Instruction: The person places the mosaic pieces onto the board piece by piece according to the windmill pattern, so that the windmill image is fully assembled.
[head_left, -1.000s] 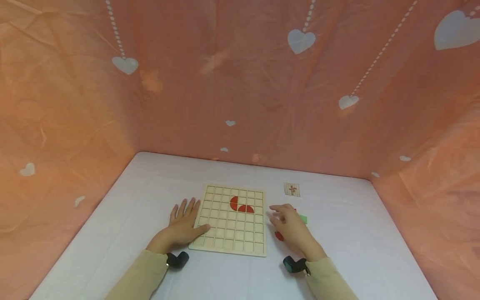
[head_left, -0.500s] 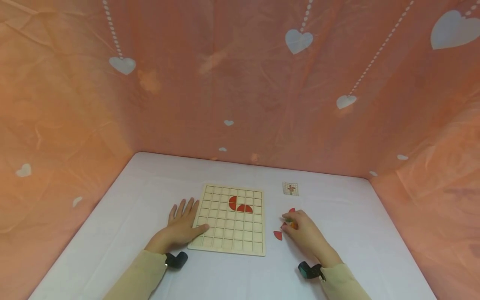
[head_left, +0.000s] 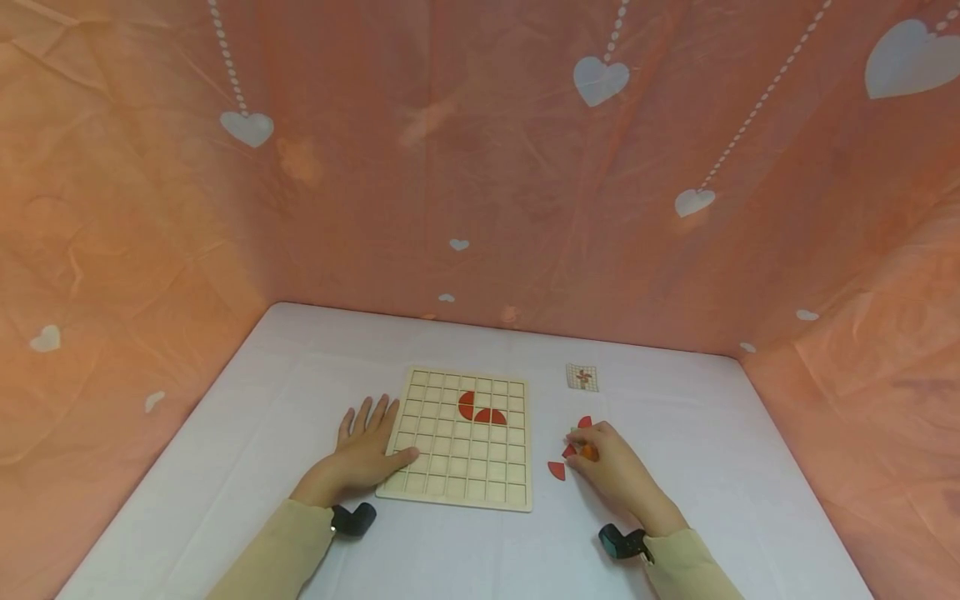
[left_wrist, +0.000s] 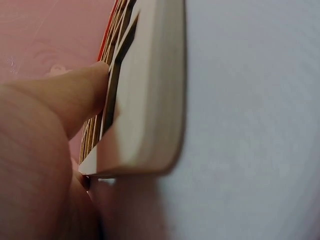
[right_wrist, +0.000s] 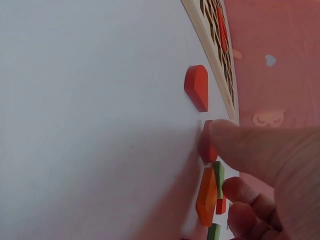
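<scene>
A wooden grid board (head_left: 453, 467) lies on the white table, with red quarter-circle pieces (head_left: 467, 406) set in its upper cells. My left hand (head_left: 358, 454) lies with fingers spread at the board's left side, its thumb resting on the board's edge; in the left wrist view the thumb (left_wrist: 75, 92) presses the grid side. To the right of the board, my right hand (head_left: 611, 462) is over loose pieces, its curled thumb and fingers at a red quarter-circle piece (right_wrist: 206, 142). The thumb (right_wrist: 225, 132) covers part of that piece.
Another red quarter-circle piece (right_wrist: 197, 87) lies nearer the board, and one more red piece (head_left: 585, 422) beyond the fingers. Close by are an orange piece (right_wrist: 206, 197) and green pieces (right_wrist: 219, 177). A small pattern card (head_left: 582, 377) lies farther back. Pink cloth with hearts surrounds the table.
My right hand has moved right, away from the board's side to the loose pieces, and its fingers have closed in at a red one. The left hand stays at the board.
</scene>
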